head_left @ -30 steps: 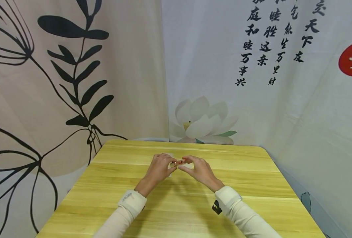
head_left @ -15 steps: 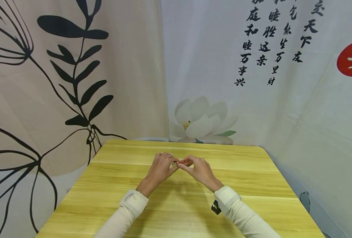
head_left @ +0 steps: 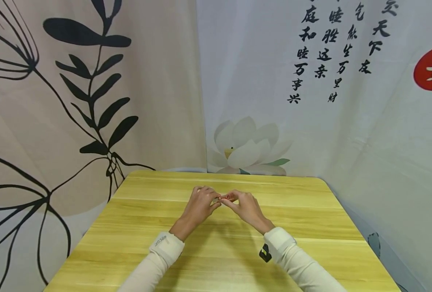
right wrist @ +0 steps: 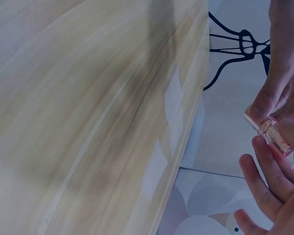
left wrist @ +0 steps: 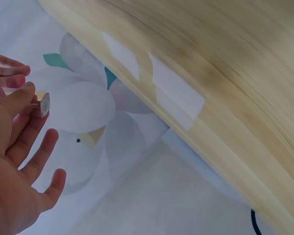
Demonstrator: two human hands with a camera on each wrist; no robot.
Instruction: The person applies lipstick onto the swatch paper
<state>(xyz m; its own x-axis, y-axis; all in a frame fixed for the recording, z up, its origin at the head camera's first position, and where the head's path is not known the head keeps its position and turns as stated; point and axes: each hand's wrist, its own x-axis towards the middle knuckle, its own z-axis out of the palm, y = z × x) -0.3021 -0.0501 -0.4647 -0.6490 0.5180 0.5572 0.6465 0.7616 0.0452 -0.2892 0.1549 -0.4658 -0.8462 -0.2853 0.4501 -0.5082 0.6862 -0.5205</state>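
Above the far half of the table both hands meet at a small lipstick-like tube, mostly covered by fingers in the head view. The left hand pinches its shiny gold-pink end between thumb and fingers. In the left wrist view a round flat end of the tube pokes out past the left thumb. The right hand pinches the other part between thumb and index finger. The right wrist view shows that clear, pinkish-red body lying in line with the left hand's end. The other right fingers spread loosely.
A light wood-grain table spans the space below the hands. Pale four-sided patches show on its surface near the far edge. Behind it hang printed cloths with a leafy plant and a lotus flower.
The left hand has shifted slightly right towards the right hand, and the fingertips have come together. The gold and red parts seen between the hands earlier are now mostly covered.
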